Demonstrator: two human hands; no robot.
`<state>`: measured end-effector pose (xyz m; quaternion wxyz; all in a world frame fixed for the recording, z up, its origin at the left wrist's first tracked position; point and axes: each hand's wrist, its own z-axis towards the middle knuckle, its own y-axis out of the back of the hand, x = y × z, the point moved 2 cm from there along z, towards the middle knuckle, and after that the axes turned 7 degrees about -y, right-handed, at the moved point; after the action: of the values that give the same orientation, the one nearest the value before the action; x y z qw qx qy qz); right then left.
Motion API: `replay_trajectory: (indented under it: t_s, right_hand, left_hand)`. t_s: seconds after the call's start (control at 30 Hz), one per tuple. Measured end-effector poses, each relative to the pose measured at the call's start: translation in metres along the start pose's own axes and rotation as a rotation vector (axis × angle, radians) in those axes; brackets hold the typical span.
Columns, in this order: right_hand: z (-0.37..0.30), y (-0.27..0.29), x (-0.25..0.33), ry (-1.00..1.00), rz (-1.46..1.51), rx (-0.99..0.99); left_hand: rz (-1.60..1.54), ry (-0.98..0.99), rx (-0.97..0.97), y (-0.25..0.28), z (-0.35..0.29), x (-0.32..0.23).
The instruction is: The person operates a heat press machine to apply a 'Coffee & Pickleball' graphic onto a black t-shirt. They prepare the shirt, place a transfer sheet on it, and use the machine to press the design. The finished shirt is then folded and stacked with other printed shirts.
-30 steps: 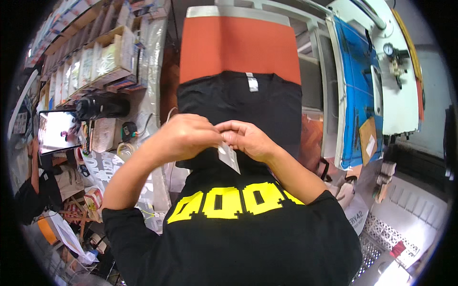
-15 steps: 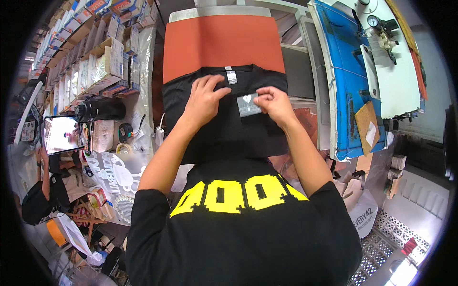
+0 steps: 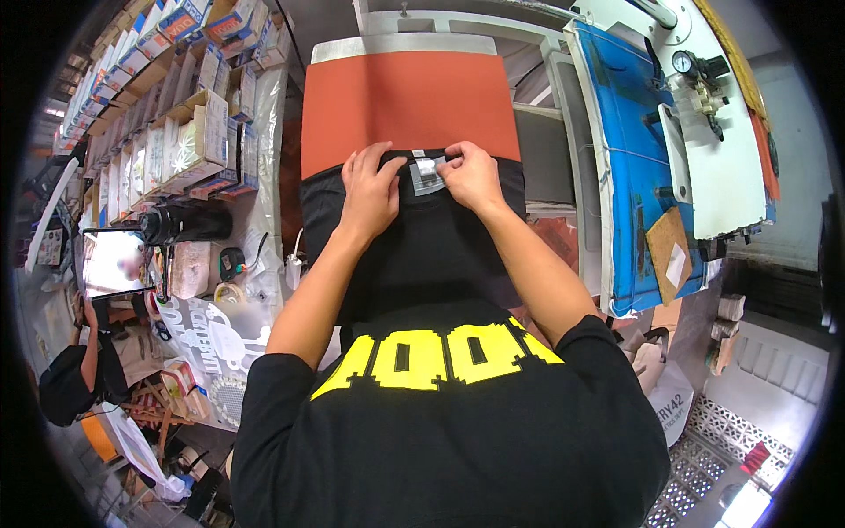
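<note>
Fingers [image 3: 454,159] of the right hand [image 3: 475,179] pinch a small translucent film [image 3: 427,187] at the neckline of the black shirt [image 3: 422,255]; the left hand [image 3: 368,192] is spread beside it, seemingly empty. Placement looks in hand; next calls for squaring the film.

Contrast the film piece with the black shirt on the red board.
The film piece is small; the black shirt is far larger. The film piece is see-through, the black shirt opaque. The film piece is over the black shirt, which itself covers part of the red board. Both look thin.
</note>
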<state>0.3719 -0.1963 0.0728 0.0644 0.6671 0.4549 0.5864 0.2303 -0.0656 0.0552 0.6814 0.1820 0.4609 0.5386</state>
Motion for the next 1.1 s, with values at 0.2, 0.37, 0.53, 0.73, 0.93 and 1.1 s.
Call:
replay_trajectory:
  t_s: [0.2,0.37,0.53,0.73,0.93,1.1]
  right_hand:
    - [-0.03,-0.004,-0.007,0.28,-0.213,-0.185]
    - [-0.05,-0.005,-0.026,0.537,-0.37,-0.295]
    - [-0.064,-0.018,-0.027,0.657,-0.527,-0.261]
    - [-0.067,-0.024,-0.029,0.634,-0.423,-0.28]
    - [-0.054,-0.013,-0.038,0.617,-0.475,-0.337]
    - [-0.05,-0.016,-0.039,0.688,-0.414,-0.353]
  left_hand:
    - [-0.068,-0.004,0.006,0.004,-0.021,0.001]
    - [-0.103,-0.002,0.007,0.003,-0.023,0.001]
    - [-0.081,-0.064,0.043,0.006,-0.023,-0.003]
    - [-0.024,-0.197,0.138,0.003,-0.026,-0.01]
    - [-0.016,-0.195,0.128,0.003,-0.026,-0.009]
    - [-0.019,-0.196,0.117,0.003,-0.025,-0.009]
